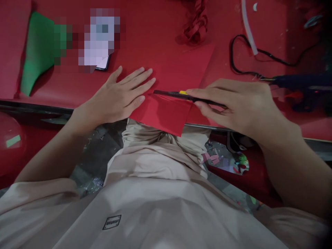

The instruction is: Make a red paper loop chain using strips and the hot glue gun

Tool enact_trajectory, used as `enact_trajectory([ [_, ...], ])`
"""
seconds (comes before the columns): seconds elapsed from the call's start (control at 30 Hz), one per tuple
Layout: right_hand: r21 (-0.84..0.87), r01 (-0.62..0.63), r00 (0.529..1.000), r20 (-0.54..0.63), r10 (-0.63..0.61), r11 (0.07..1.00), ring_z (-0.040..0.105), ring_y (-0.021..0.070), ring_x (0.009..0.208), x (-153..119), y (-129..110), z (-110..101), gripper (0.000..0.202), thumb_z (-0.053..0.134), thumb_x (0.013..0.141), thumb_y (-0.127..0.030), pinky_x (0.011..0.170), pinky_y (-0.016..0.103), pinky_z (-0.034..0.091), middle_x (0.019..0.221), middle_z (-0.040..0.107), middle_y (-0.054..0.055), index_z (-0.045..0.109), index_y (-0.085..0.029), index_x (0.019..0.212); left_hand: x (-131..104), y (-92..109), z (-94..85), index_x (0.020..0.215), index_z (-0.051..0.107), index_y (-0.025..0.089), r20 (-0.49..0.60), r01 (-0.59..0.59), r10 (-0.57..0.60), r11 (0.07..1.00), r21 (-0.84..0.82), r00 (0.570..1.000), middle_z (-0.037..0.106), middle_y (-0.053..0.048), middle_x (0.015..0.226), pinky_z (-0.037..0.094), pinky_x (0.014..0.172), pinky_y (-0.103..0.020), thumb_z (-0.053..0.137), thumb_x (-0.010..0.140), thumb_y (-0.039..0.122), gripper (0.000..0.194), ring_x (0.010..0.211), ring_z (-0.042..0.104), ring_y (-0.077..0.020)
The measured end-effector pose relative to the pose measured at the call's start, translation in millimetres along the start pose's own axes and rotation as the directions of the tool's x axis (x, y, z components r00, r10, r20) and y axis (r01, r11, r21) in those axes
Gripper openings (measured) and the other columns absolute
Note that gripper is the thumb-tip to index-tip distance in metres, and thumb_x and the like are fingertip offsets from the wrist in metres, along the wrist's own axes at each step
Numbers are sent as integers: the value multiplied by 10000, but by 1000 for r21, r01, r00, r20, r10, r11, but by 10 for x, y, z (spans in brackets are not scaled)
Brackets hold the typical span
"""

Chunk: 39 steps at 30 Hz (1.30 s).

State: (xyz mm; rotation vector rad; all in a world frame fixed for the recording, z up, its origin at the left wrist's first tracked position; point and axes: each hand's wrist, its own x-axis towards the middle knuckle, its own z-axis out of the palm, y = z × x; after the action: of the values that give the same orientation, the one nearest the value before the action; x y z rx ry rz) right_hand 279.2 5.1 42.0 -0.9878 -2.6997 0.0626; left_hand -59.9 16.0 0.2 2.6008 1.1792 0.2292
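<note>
Right hand (238,102): thumb and fingers clamped on a black cutter (169,93), its yellow slider (183,92) just ahead of the fingertips; I cannot tell whether any blade is out.
Left hand (127,91): palm down, fingers spread apart and gripping nothing, at the left side of the red sheet.
Red sheet (166,116): under the cutter's tip, between the hands, its near part jutting past the table edge (198,125) toward the lap.
Feel: probably light, thin and bendable — easily creased or slid; best pressed flat beside the cutter, fingertips off its line.
Edges and room: the table edge runs just bodyward of the grip; red strips (195,31) lie well beyond it, a phone (105,63) beyond the left hand, a glue gun (298,81) and black cable (231,55) close beyond the right.
</note>
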Motion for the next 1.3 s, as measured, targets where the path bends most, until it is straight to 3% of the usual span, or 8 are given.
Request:
enact_trajectory([
  [0.17, -22, 10, 1000, 11, -10, 1000, 703, 176, 864, -40, -6, -16, 442, 554, 1034, -224, 729, 297, 510, 1085, 770, 43, 605, -291, 1468, 1, -10, 6, 1665, 279, 384, 15, -28, 27, 997, 66, 1000, 217, -3, 1757, 160, 1296, -681, 294, 1085, 388, 580, 1614, 267, -331],
  [0.33, -66, 27, 1000, -6, -27, 997, 701, 164, 842, -95, -22, -29, 435, 567, 1032, -225, 683, 284, 492, 1041, 773, 36, 607, -287, 1461, 12, 14, -11, 1637, 303, 475, 8, 17, -17, 1000, 2, 1000, 328, 59, 1719, 135, 1325, -646, 329, 1075, 441, 563, 1612, 281, -296],
  [0.7, -108, 19, 1000, -18, -21, 994, 709, 162, 816, -210, -19, -71, 440, 576, 1027, -231, 644, 284, 502, 1047, 776, 33, 596, -292, 1462, 2, -10, 10, 1647, 300, 433, 23, -16, 15, 999, 44, 1000, 234, 38, 1755, 124, 1298, -688, 251, 1092, 467, 559, 1624, 242, -316],
  [0.87, -115, 12, 999, -38, -16, 993, 701, 153, 789, -268, -6, -82, 444, 605, 1007, -209, 631, 280, 478, 1015, 769, 23, 616, -279, 1445, 7, 13, -9, 1615, 339, 486, 19, 2, -2, 1000, 18, 1000, 326, 61, 1720, 117, 1313, -663, 261, 1084, 503, 536, 1624, 249, -286],
  [1.2, -212, 14, 999, -25, -20, 977, 726, 118, 809, -417, 28, -110, 432, 612, 1007, -212, 654, 242, 485, 1063, 795, 17, 619, -270, 1435, 10, 8, 4, 1618, 361, 394, 33, 3, -4, 999, 46, 999, 227, 51, 1757, 101, 1302, -681, 235, 1106, 483, 535, 1628, 230, -296],
  [1.3, -239, 6, 999, -51, -19, 971, 719, 123, 773, -475, 40, -120, 423, 630, 991, -218, 613, 254, 467, 1024, 798, 9, 637, -267, 1411, 11, -11, 15, 1632, 325, 414, 46, -1, -1, 999, 44, 999, 211, 95, 1756, 83, 1304, -681, 219, 1105, 494, 544, 1631, 213, -302],
])
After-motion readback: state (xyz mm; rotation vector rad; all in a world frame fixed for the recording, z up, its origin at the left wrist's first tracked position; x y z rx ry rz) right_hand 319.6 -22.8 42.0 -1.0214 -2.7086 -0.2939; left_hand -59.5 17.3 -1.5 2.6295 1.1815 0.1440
